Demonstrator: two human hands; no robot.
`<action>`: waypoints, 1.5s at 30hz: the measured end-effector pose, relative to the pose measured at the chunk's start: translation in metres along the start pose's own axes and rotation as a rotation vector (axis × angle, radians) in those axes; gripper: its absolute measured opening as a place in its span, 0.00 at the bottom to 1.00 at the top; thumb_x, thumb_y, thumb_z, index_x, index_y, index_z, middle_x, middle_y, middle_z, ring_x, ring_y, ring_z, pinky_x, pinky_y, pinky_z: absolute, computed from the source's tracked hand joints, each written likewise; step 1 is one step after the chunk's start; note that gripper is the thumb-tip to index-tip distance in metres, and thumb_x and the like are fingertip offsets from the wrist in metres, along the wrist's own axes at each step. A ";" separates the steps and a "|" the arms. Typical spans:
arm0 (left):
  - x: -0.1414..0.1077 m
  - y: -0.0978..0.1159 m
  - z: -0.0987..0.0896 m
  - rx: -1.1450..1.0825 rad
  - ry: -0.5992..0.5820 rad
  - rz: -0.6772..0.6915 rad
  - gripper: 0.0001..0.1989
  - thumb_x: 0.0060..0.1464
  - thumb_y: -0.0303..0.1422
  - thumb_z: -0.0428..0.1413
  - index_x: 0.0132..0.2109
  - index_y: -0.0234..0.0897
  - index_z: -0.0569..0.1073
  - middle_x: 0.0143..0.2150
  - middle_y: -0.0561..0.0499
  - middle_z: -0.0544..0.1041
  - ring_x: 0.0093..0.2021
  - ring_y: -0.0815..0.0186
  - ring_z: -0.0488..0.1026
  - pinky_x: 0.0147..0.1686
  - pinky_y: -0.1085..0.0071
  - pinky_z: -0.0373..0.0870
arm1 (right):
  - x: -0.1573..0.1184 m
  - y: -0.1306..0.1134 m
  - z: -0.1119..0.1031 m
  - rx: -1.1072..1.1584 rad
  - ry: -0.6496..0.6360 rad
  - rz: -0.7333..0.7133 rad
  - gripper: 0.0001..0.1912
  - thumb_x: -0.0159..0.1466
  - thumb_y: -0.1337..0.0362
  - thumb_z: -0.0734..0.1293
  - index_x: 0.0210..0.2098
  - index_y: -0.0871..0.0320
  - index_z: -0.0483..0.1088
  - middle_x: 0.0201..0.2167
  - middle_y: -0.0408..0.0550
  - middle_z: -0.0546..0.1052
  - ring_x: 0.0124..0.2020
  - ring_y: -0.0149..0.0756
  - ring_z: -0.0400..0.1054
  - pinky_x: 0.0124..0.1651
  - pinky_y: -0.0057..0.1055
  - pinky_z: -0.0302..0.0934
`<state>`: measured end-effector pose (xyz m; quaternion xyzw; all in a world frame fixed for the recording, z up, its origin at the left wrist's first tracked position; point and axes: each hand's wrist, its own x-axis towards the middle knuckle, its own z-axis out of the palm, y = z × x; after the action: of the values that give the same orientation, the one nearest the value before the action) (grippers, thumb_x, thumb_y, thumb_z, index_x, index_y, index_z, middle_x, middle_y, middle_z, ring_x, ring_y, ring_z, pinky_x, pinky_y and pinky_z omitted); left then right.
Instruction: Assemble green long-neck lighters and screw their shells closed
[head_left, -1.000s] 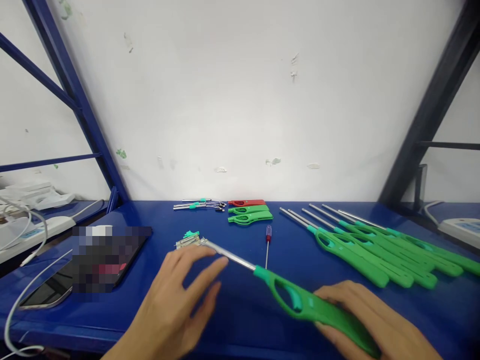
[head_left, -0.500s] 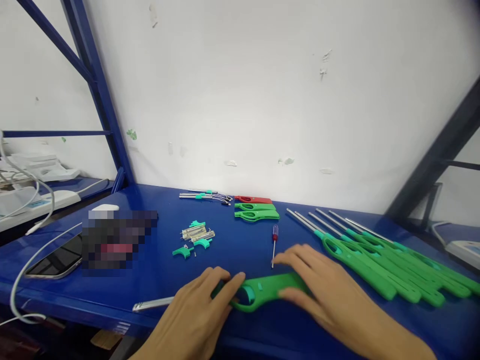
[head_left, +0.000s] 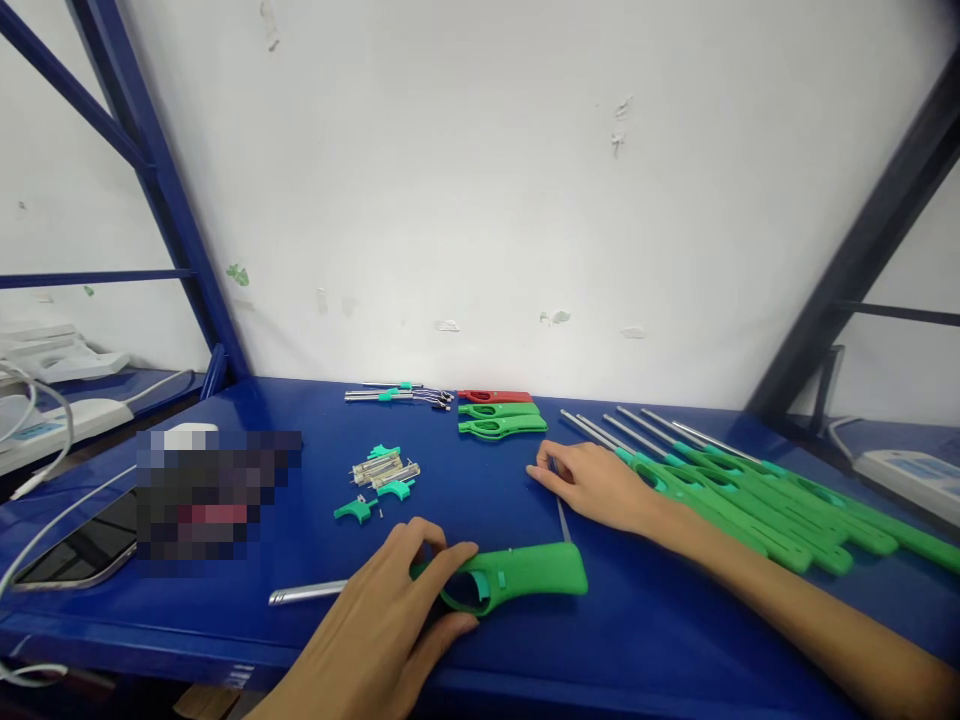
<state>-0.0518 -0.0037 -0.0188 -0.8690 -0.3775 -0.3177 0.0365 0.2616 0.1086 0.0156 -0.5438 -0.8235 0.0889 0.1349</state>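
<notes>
Near the front edge of the blue table, a green lighter [head_left: 536,571] lies with its metal tube [head_left: 307,593] pointing left. My left hand [head_left: 382,610] grips it around the trigger opening, thumb below and fingers above. Further back and to the right, my right hand [head_left: 592,482] has its fingers closed on the screwdriver, whose handle is mostly hidden by the fingers; its thin shaft [head_left: 563,520] shows below them. Several assembled green lighters [head_left: 757,500] lie side by side just right of my right hand.
Teal triggers [head_left: 355,510] and small clear parts [head_left: 384,470] lie left of centre. Behind them are metal tubes with wires [head_left: 379,397], a red shell [head_left: 495,396] and green shells [head_left: 502,425]. A phone [head_left: 82,545] and white cable are at the left.
My right hand has let go of the green lighter's handle and moved up and back to the screwdriver. My left hand still holds the lighter. The view has shifted slightly.
</notes>
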 end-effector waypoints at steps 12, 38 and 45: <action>0.005 0.002 0.001 -0.042 0.089 0.047 0.16 0.84 0.39 0.44 0.62 0.49 0.75 0.49 0.51 0.82 0.43 0.66 0.85 0.43 0.74 0.83 | -0.035 -0.025 -0.054 0.249 0.405 -0.145 0.18 0.78 0.55 0.68 0.64 0.50 0.69 0.38 0.44 0.86 0.35 0.40 0.81 0.39 0.36 0.74; -0.006 -0.005 0.002 -0.051 -0.024 0.030 0.16 0.81 0.38 0.51 0.66 0.56 0.79 0.60 0.48 0.78 0.51 0.65 0.83 0.50 0.73 0.83 | -0.111 -0.064 0.022 0.638 0.922 -0.191 0.23 0.76 0.72 0.69 0.65 0.44 0.73 0.47 0.45 0.88 0.32 0.34 0.82 0.24 0.29 0.74; -0.006 -0.005 0.001 -0.029 -0.048 0.043 0.16 0.81 0.37 0.52 0.66 0.56 0.79 0.61 0.48 0.79 0.52 0.64 0.83 0.52 0.71 0.83 | -0.112 -0.066 0.024 0.668 0.945 -0.197 0.24 0.74 0.73 0.71 0.65 0.43 0.73 0.46 0.43 0.88 0.33 0.35 0.83 0.24 0.29 0.73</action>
<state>-0.0581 -0.0032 -0.0239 -0.8847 -0.3550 -0.3015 0.0216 0.2379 -0.0203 -0.0013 -0.3732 -0.6481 0.0788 0.6592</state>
